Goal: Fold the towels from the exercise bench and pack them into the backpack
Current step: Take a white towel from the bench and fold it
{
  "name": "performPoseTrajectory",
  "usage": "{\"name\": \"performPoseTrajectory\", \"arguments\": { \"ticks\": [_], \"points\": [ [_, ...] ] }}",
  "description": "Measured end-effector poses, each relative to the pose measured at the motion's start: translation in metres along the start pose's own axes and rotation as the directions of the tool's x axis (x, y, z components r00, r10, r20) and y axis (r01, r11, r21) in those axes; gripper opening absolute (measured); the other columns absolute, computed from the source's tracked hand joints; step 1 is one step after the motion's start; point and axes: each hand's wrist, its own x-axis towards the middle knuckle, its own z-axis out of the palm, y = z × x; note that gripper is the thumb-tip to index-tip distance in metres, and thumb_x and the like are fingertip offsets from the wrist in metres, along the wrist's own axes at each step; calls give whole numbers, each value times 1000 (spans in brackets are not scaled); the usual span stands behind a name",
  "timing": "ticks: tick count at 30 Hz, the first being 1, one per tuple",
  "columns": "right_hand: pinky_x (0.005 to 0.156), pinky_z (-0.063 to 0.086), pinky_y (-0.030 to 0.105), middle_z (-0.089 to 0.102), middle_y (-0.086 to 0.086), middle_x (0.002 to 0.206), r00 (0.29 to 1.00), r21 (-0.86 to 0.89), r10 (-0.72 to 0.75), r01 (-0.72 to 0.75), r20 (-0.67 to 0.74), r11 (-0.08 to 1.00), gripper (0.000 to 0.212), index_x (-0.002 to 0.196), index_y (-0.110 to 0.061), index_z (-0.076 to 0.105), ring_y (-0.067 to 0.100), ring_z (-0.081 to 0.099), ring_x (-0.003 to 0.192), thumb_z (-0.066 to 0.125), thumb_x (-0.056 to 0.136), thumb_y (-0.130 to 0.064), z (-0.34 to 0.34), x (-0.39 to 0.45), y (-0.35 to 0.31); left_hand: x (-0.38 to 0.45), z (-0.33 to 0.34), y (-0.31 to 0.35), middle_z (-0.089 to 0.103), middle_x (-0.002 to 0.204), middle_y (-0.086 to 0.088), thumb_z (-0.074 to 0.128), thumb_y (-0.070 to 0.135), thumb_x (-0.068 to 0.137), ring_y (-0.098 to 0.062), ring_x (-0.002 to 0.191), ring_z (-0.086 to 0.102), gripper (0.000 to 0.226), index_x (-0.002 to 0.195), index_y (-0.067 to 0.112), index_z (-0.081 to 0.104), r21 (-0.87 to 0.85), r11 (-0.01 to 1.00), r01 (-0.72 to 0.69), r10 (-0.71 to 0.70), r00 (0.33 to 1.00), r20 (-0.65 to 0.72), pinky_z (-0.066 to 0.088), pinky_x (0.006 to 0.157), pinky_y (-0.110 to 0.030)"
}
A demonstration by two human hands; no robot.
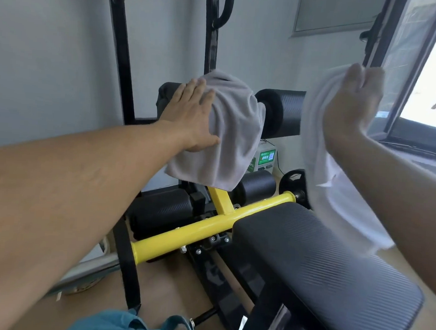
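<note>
A grey towel [229, 129] hangs draped over the upper black foam roller of the exercise bench [321, 260]. My left hand [192, 114] lies flat against the towel's left side, fingers straight. My right hand [353, 101] is raised at the right and holds the top of a white towel [338, 177], which hangs down blurred above the black bench pad. A teal bag [130, 325], likely the backpack, shows at the bottom edge.
The bench's yellow crossbar [208, 228] runs under the grey towel, with black foam rollers [286, 113] around it. A black frame stands against the grey wall behind. An open window [421, 75] is at the right. A small white device [265, 159] sits on the floor.
</note>
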Motion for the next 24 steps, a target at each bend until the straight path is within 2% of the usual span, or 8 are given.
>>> {"name": "performPoseTrajectory", "arguments": {
  "ticks": [3, 8, 11, 15, 18, 24],
  "points": [
    [53, 36, 9, 40, -12, 72, 999, 6, 3, -4, 43, 1000, 25, 87, -21, 41, -13, 42, 50, 38, 110, -31, 5, -22, 1, -9, 2, -5, -16, 171, -9, 57, 65, 89, -24, 157, -18, 108, 163, 16, -5, 22, 1000, -20, 20, 1000, -8, -12, 127, -41],
    [57, 37, 8, 44, -11, 75, 988, -26, 39, -36, 153, 999, 26, 95, -15, 45, -6, 43, 60, 41, 109, -36, 12, -50, 7, -18, 4, -14, -16, 171, -7, 59, 59, 89, -24, 156, -19, 105, 163, 19, -4, -11, 1000, -20, 20, 1000, -15, -6, 128, -47],
    [56, 37, 7, 39, -8, 72, 981, -29, 54, -49, 185, 998, 26, 95, -13, 44, -10, 42, 52, 41, 109, -34, 16, -64, 9, -24, 5, -16, -16, 171, -7, 64, 53, 89, -25, 156, -20, 103, 163, 22, -2, -21, 999, -41, 41, 999, -14, -5, 128, -48],
    [57, 36, 10, 40, -9, 71, 974, -38, 87, -81, 207, 996, 28, 95, -12, 45, -6, 41, 56, 41, 109, -36, 19, -75, 9, -31, 6, -13, -18, 170, -7, 66, 50, 89, -27, 156, -19, 101, 163, 30, 1, 5, 997, -74, 74, 997, -15, -6, 127, -52],
    [58, 34, 14, 42, -10, 73, 966, -41, 116, -110, 230, 993, 28, 96, -13, 46, 2, 40, 64, 40, 109, -37, 22, -78, 9, -32, 7, -12, -17, 171, -7, 65, 50, 89, -28, 156, -22, 97, 163, 31, 5, 51, 996, -68, 67, 998, 23, -6, 126, -55],
    [63, 35, 20, 46, -9, 79, 954, -36, 205, -202, 219, 979, 28, 97, -13, 46, 4, 43, 72, 38, 109, -37, 25, -73, 8, -32, 6, -9, -16, 171, -7, 64, 47, 89, -29, 155, -23, 94, 163, 30, 9, 39, 998, -54, 53, 998, 31, -7, 125, -58]
  ]
}}
